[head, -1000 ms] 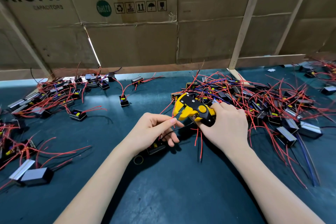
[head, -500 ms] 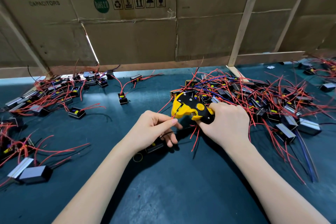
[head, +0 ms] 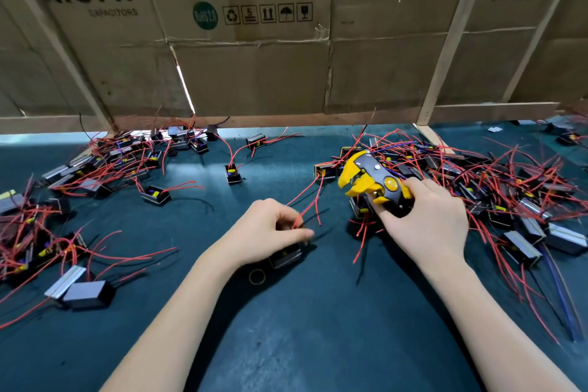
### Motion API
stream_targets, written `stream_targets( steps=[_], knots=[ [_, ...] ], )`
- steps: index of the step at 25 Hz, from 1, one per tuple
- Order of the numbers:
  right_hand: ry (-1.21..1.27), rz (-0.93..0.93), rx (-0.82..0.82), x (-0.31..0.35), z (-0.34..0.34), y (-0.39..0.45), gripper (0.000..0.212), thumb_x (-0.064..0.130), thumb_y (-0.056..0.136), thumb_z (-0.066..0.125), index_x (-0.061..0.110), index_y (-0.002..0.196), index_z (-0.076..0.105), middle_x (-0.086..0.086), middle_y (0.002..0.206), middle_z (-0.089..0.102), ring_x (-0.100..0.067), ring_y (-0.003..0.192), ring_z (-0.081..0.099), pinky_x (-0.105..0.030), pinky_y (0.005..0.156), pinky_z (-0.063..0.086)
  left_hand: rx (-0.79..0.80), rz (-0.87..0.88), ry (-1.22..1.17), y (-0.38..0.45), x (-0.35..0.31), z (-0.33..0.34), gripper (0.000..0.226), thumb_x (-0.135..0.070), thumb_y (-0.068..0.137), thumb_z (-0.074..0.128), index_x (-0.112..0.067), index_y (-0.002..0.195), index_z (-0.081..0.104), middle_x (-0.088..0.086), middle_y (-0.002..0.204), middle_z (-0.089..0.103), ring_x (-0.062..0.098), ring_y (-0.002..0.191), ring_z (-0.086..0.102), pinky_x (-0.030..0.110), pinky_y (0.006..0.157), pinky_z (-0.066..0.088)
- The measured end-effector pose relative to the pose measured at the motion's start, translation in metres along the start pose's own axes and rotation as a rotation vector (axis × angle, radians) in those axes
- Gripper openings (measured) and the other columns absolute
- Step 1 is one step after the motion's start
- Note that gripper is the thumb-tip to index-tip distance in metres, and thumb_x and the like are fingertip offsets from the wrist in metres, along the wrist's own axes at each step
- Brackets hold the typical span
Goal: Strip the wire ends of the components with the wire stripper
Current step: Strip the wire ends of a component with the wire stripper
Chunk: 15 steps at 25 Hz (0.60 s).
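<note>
Left hand (head: 270,232) was pinching a red wire (head: 304,212) of the component (head: 286,256) under it, while the right hand (head: 426,223), gripping the stripper (head: 370,183), had pulled away from that wire since a moment earlier. So that end was probably done. No containers anywhere, just loose piles on the mat (head: 318,328), left pile (head: 105,165) and the bigger right pile (head: 496,181).

Yellow-black wire stripper (head: 370,183), red-wired black components (head: 496,200)
</note>
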State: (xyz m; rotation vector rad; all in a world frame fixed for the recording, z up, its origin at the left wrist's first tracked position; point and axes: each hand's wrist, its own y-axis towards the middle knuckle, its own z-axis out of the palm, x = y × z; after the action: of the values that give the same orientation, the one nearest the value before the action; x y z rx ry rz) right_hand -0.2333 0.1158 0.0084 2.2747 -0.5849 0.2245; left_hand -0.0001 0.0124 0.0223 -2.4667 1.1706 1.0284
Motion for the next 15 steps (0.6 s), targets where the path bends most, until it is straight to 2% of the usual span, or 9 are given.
stream_targets(
  steps=[2, 4, 6, 8, 9, 10, 12, 14, 15],
  knots=[
    [0.044, 0.018, -0.005, 0.000, -0.003, 0.001, 0.040, 0.052, 0.074, 0.075, 0.015, 0.072, 0.059, -0.003, 0.073, 0.060, -0.035, 0.074, 0.059, -0.041, 0.066, 0.046, -0.127, -0.078, -0.259, 0.002, -0.006, 0.004, 0.009, -0.020, 0.093, 0.066, -0.012, 0.097, 0.068, -0.002, 0.062, 0.062, 0.013, 0.054, 0.054, 0.022, 0.057, 0.045],
    [0.067, 0.028, 0.003, 0.000, -0.006, 0.001, 0.039, 0.051, 0.074, 0.075, 0.016, 0.071, 0.059, -0.002, 0.073, 0.059, -0.034, 0.073, 0.059, -0.041, 0.065, 0.047, -0.245, -0.094, -0.414, 0.006, -0.007, 0.001, 0.035, -0.012, 0.092, 0.067, -0.018, 0.124, 0.057, -0.006, 0.092, 0.071, 0.013, 0.081, 0.067, 0.023, 0.077, 0.051],
    [0.069, 0.020, 0.013, 0.000, -0.006, -0.001, 0.037, 0.049, 0.073, 0.076, 0.017, 0.072, 0.059, -0.002, 0.073, 0.059, -0.034, 0.073, 0.059, -0.041, 0.066, 0.047, -0.503, -0.119, -0.294, 0.007, 0.004, -0.012, 0.049, -0.012, 0.089, 0.069, -0.018, 0.133, 0.050, -0.005, 0.112, 0.067, 0.013, 0.101, 0.063, 0.024, 0.091, 0.045],
    [0.060, 0.000, 0.017, 0.000, -0.006, -0.001, 0.036, 0.047, 0.072, 0.078, 0.016, 0.073, 0.059, -0.002, 0.072, 0.059, -0.035, 0.073, 0.059, -0.039, 0.066, 0.045, -0.829, -0.228, -0.085, 0.002, 0.026, -0.034, 0.051, -0.010, 0.086, 0.068, -0.013, 0.133, 0.050, 0.002, 0.120, 0.063, 0.024, 0.111, 0.057, 0.034, 0.097, 0.041],
    [0.053, -0.008, 0.019, 0.000, -0.005, -0.002, 0.036, 0.046, 0.071, 0.079, 0.015, 0.073, 0.060, -0.002, 0.071, 0.059, -0.034, 0.074, 0.059, -0.039, 0.066, 0.043, -0.930, -0.326, 0.059, -0.003, 0.038, -0.045, 0.052, -0.010, 0.085, 0.066, -0.011, 0.135, 0.050, 0.010, 0.126, 0.060, 0.032, 0.117, 0.052, 0.040, 0.099, 0.039],
    [0.050, -0.014, 0.022, 0.000, -0.005, -0.002, 0.036, 0.046, 0.071, 0.079, 0.015, 0.073, 0.061, -0.002, 0.071, 0.059, -0.034, 0.074, 0.059, -0.039, 0.067, 0.043, -0.960, -0.456, 0.221, -0.009, 0.051, -0.054, 0.054, -0.012, 0.085, 0.065, -0.012, 0.137, 0.049, 0.016, 0.134, 0.054, 0.038, 0.122, 0.046, 0.045, 0.101, 0.035],
    [0.057, -0.019, 0.031, -0.001, -0.004, -0.002, 0.036, 0.047, 0.071, 0.079, 0.015, 0.074, 0.062, -0.002, 0.072, 0.060, -0.033, 0.074, 0.059, -0.039, 0.067, 0.045, -0.863, -0.673, 0.425, -0.019, 0.073, -0.065, 0.050, -0.022, 0.090, 0.063, -0.014, 0.137, 0.051, 0.021, 0.147, 0.041, 0.042, 0.132, 0.034, 0.051, 0.105, 0.029],
    [0.061, -0.006, 0.034, -0.001, -0.005, -0.001, 0.036, 0.047, 0.071, 0.079, 0.015, 0.075, 0.062, -0.002, 0.072, 0.059, -0.033, 0.074, 0.059, -0.039, 0.066, 0.045, -0.719, -0.775, 0.438, -0.023, 0.083, -0.067, 0.040, -0.031, 0.096, 0.057, -0.011, 0.130, 0.059, 0.021, 0.147, 0.041, 0.043, 0.134, 0.031, 0.051, 0.106, 0.029],
    [0.064, 0.002, 0.033, 0.000, -0.006, -0.001, 0.036, 0.047, 0.071, 0.079, 0.016, 0.074, 0.062, -0.002, 0.071, 0.059, -0.033, 0.073, 0.059, -0.039, 0.065, 0.045, -0.676, -0.774, 0.437, -0.023, 0.086, -0.066, 0.037, -0.032, 0.096, 0.056, -0.008, 0.125, 0.062, 0.021, 0.144, 0.044, 0.043, 0.131, 0.033, 0.050, 0.105, 0.032]
  ],
)
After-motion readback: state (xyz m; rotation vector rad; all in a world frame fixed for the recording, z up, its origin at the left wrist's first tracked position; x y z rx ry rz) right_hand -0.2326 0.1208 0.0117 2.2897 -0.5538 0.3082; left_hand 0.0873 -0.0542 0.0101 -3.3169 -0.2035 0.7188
